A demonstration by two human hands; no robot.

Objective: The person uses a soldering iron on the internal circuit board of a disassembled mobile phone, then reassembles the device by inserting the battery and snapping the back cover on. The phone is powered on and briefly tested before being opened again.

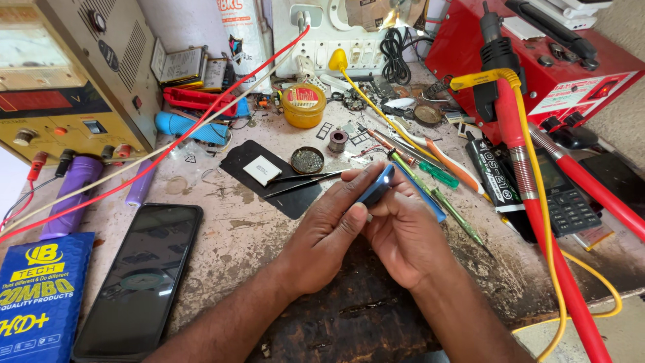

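While both my left hand (pixel 329 228) and right hand (pixel 400 232) pinch the small blue device (pixel 377 185) just before the black mat (pixel 275 176), it feels light, rigid, slippery; edges grip best.

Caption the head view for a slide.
Both hands, left hand and right hand, hold a small blue lit device above a cluttered, worn repair bench.

Head view, close, down onto workbench (pixel 228 228)
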